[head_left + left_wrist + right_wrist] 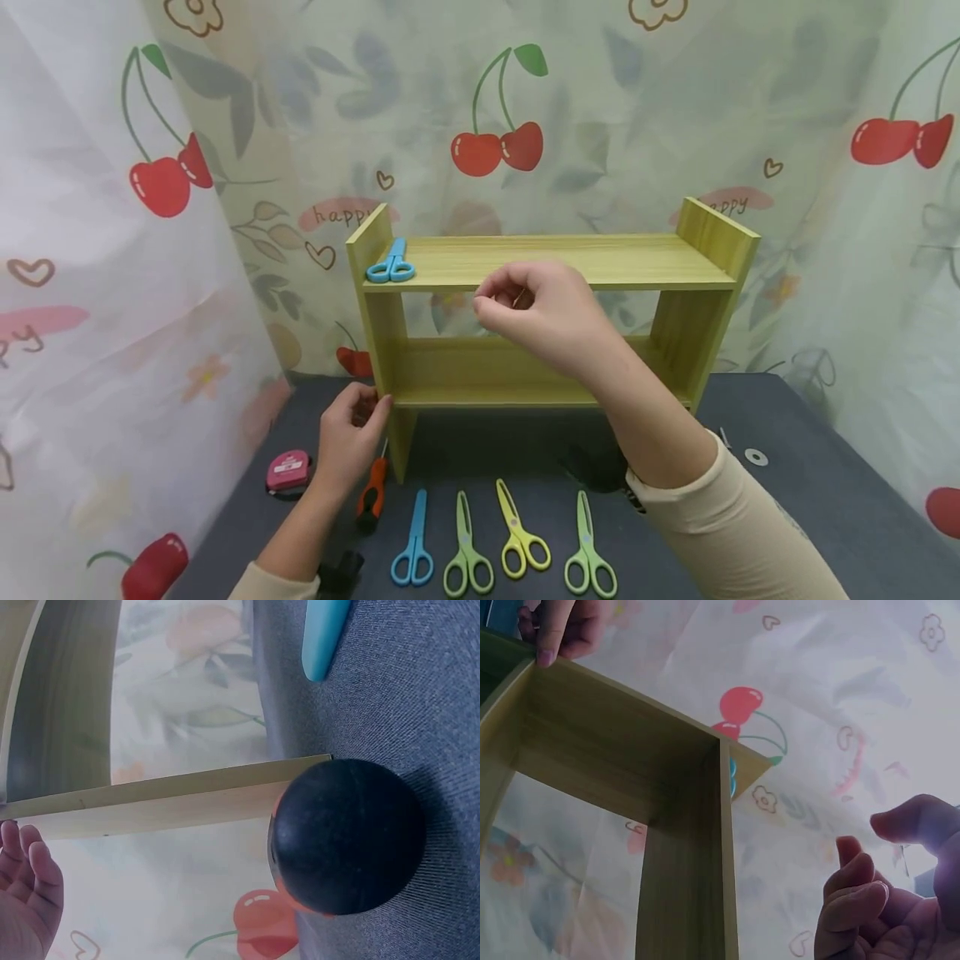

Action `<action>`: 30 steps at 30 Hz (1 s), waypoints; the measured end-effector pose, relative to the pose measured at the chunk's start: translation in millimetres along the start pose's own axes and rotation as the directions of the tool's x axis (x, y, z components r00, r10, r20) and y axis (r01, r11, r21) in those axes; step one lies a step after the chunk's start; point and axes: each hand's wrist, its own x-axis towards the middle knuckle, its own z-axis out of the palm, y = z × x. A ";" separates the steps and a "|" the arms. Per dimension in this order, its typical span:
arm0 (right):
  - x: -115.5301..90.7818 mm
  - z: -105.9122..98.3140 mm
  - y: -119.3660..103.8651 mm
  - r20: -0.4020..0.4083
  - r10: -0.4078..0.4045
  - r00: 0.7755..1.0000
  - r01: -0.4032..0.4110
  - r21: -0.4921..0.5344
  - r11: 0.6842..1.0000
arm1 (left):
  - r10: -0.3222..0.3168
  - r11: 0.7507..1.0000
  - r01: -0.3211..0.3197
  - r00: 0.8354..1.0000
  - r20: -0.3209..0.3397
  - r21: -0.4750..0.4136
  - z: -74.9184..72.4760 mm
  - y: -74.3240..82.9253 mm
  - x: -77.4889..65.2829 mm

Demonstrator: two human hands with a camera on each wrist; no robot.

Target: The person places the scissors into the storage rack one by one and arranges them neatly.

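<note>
A small two-tier wooden shelf (547,260) stands upright on the dark table. My left hand (351,433) touches the front edge of its left side panel, level with the middle board; the thumb tip lies on that edge. My right hand (551,312) hovers before the top board, fingers loosely curled. In the right wrist view its thumb and fingers (855,907) stand apart with nothing between them. Blue scissors (390,262) lie at the left end of the top board. Below my left hand, an orange and black screwdriver (372,493) leans by the side panel.
Along the table front lie blue scissors (412,546), two green pairs (465,550) and yellow scissors (517,537). A pink tape measure (288,470) sits at the left, a pale ring (756,457) at the right. A dark object (596,465) is partly hidden behind my right arm.
</note>
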 end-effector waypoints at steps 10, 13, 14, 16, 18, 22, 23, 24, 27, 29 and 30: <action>-50.0 -1.9 18.7 -0.019 -0.023 1.000 0.023 -0.001 1.000 | 0.000 1.000 0.000 1.000 0.012 0.000 -1.6 1.2 -0.8; -62.9 -0.8 22.1 -0.027 -0.037 0.999 0.037 0.008 0.999 | 0.016 1.000 -0.016 1.000 0.017 0.003 -2.0 1.5 -0.5; -66.7 -0.6 23.3 -0.029 -0.043 0.999 0.044 0.006 0.999 | 0.024 1.000 -0.024 1.000 0.018 0.001 -2.0 1.9 -0.1; -74.0 -1.0 26.4 -0.031 -0.062 0.998 0.062 0.003 0.998 | 0.039 0.999 -0.039 0.999 0.014 0.002 -1.7 7.2 1.3; -81.5 -2.2 30.8 -0.029 -0.080 0.996 0.080 0.000 0.997 | 0.048 0.999 -0.048 0.999 0.010 0.008 -2.2 19.7 3.6; -98.3 -4.7 41.8 -0.032 -0.102 0.994 0.102 -0.005 0.995 | 0.046 0.999 -0.046 0.999 0.000 0.029 -2.9 42.4 5.8; -102.4 -5.3 44.2 -0.034 -0.109 0.993 0.109 -0.005 0.994 | 0.044 0.999 -0.044 0.999 0.000 0.033 -3.3 43.8 5.7; -106.4 -5.9 46.3 -0.035 -0.113 0.993 0.113 -0.003 0.994 | 0.044 0.998 -0.044 0.999 -0.002 0.034 -3.0 42.3 5.2; -117.2 -7.8 52.0 -0.047 -0.135 0.990 0.134 -0.014 0.991 | 0.036 0.999 -0.036 0.999 -0.001 0.039 -3.5 42.4 4.1; -123.8 -8.9 55.2 -0.051 -0.148 0.988 0.147 -0.024 0.989 | 0.030 0.999 -0.031 1.000 0.008 0.039 -4.4 43.2 3.9; -127.0 -9.2 56.8 -0.052 -0.151 0.987 0.149 -0.028 0.988 | 0.030 0.999 -0.030 0.999 0.012 0.039 -4.7 43.4 4.0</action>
